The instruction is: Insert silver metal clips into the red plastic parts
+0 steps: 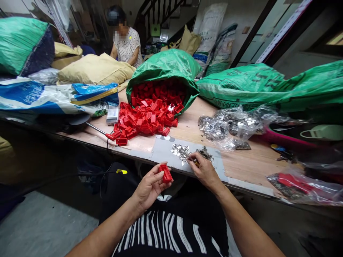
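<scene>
Head view: we had left fingers (156, 177) closed around red casing (166, 174), hollow side up, just off near edge of tabletop (187, 123). Right fingers (195, 156) curled over grey mat (161, 151), beside silver bits (180, 152). Step, we judged: picking among silver bits, red casing held ready. Next move called for fine pinch, steady left hold. Yellow item (197, 163) half hidden under right fingers; we couldn't tell their gap or grip. Dark bits (205, 152) too small to identify.
</scene>
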Available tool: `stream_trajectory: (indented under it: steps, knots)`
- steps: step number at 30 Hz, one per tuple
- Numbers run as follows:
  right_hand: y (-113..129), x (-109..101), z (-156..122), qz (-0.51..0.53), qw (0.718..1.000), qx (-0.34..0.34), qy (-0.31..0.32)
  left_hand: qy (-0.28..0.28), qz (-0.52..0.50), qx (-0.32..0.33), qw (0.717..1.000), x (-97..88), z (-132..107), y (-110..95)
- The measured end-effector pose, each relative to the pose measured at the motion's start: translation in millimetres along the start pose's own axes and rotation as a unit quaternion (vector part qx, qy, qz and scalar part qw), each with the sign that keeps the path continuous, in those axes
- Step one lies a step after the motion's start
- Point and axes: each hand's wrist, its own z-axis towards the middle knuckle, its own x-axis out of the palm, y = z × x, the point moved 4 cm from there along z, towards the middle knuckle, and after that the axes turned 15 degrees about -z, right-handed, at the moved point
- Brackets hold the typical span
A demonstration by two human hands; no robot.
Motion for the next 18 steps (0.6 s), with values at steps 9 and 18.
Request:
stream_trajectory:
  steps: [9, 18]
  knots:
    - [3.2, 2.6, -4.1, 0.014, 1.0, 0.014, 0.013, -0.013, -0.039, -0.049, 0.998, -5.7, -0.4, 3.6]
    - [-4.5, 0.8, -11.7, 0.042, 0.998, 0.046, 0.006, 0.007, -0.008, -0.037, 0.999, -6.1, 0.1, 7.3]
